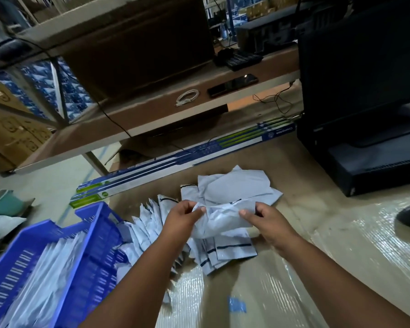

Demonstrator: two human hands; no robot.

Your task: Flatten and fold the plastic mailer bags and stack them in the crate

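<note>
Head view: both hands pinch 1 crumpled mailer bag (223, 218), left hand (182, 217) and right hand (266, 220) at opposite ends, likely to pull it flat. It hangs just above the loose pile (234, 188), right of the blue crate (57, 263) holding folded bags. Beyond the pile, the long box's (175, 162) lettering is unreadable.
</note>
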